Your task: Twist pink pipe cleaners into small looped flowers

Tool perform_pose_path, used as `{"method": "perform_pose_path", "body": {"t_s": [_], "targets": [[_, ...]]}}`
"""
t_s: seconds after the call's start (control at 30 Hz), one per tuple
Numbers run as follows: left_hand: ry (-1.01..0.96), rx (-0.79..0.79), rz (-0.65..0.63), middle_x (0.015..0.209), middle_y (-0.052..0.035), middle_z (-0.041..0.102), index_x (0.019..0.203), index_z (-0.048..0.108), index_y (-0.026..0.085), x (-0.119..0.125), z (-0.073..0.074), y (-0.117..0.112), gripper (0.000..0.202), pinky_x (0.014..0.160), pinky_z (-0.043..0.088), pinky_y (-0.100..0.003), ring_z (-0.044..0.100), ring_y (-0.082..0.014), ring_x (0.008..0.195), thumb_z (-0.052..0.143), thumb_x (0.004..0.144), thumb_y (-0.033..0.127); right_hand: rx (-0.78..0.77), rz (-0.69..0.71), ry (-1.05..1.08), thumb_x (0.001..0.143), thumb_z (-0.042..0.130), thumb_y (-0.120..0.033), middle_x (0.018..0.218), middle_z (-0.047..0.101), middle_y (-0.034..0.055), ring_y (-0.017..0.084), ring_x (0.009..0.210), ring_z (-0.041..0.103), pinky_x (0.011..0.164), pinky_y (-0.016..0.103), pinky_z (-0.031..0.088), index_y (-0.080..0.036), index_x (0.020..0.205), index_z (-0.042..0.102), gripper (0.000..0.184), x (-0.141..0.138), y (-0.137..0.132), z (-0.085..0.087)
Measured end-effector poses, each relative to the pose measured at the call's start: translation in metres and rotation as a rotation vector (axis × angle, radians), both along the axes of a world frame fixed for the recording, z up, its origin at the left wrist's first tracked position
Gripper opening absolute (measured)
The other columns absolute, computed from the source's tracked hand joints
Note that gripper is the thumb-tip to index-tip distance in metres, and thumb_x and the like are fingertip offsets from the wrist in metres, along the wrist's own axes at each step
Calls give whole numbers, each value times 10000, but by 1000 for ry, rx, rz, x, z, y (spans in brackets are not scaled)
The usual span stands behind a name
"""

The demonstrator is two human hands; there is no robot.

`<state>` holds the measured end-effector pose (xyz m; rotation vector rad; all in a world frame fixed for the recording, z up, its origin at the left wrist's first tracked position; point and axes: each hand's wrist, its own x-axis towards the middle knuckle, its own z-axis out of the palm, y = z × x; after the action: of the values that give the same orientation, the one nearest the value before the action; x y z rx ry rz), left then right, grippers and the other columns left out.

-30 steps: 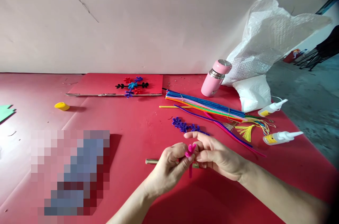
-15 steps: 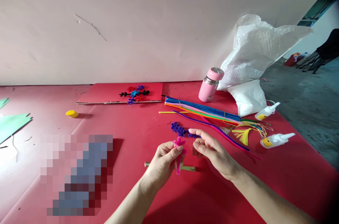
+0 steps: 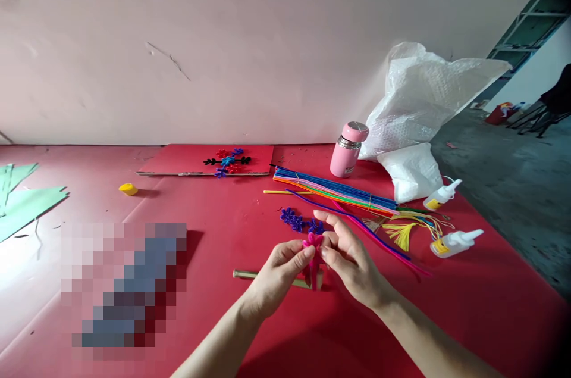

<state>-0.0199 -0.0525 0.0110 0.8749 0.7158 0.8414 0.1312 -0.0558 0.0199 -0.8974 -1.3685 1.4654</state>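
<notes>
Between my two hands is a pink pipe-cleaner flower (image 3: 313, 240) with a pink stem hanging down from it. My left hand (image 3: 285, 268) pinches it from the left, thumb and forefinger closed. My right hand (image 3: 350, 259) grips it from the right with thumb and fingers, its forefinger raised and partly extended. Just beyond the fingertips lie several purple pipe-cleaner flowers (image 3: 294, 220). Under the hands a thin greenish stick (image 3: 245, 274) rests on the red table (image 3: 200, 318), partly hidden by my left hand.
Behind is a bundle of coloured pipe cleaners (image 3: 330, 184), with loose purple and pink ones (image 3: 357, 226) nearer. To the right stand a pink flask (image 3: 345, 155), glue bottles (image 3: 455, 242) and a yellow tassel (image 3: 401, 235). Flowers lie on a red board (image 3: 187, 158). A yellow cap (image 3: 128, 189) sits left.
My right hand has come left and closed on the pink flower, which was held by the left hand alone. The camera view has tilted up slightly.
</notes>
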Motion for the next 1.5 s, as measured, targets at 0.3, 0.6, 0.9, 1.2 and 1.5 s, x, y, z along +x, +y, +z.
{"method": "perform_pose_path", "body": {"t_s": [0.3,0.6,0.9,1.2,1.5], "targets": [[116,123,-6,715,-27,591,789,644,127,-1,4,8,190,761,385,-285,511,-153,731,609,741,307,-101,-20,54,831,509,-235,635,402,-57,83,547,381,546,214,355,-230,1239,350,438,5,3,-7],[105,-49,16,667,1,508,763,623,145,-5,-14,3,213,549,453,-257,472,-113,603,650,694,345,0,-69,-101,854,474,-308,784,504,-7,147,744,521,725,296,430,-255,1203,366,368,3,0,-25],[0,-43,27,653,4,507,719,635,136,-7,-21,0,157,563,343,-220,430,-83,572,660,700,290,-37,-18,-63,860,456,-316,768,486,-8,141,701,511,700,290,441,-266,1275,285,451,-1,-5,-29],[-54,-117,-106,638,-42,599,710,626,132,-8,-18,-2,149,571,380,-251,527,-139,591,636,709,280,31,-6,-128,845,487,-266,814,489,-5,128,716,511,672,250,453,-253,1171,411,335,4,-4,-22],[135,2,-148,628,-27,564,738,600,112,-9,-14,-2,172,557,361,-227,504,-116,600,627,731,282,198,56,-249,853,445,-195,783,520,-6,131,687,542,659,259,461,-235,1186,406,338,7,-6,-20]]}}
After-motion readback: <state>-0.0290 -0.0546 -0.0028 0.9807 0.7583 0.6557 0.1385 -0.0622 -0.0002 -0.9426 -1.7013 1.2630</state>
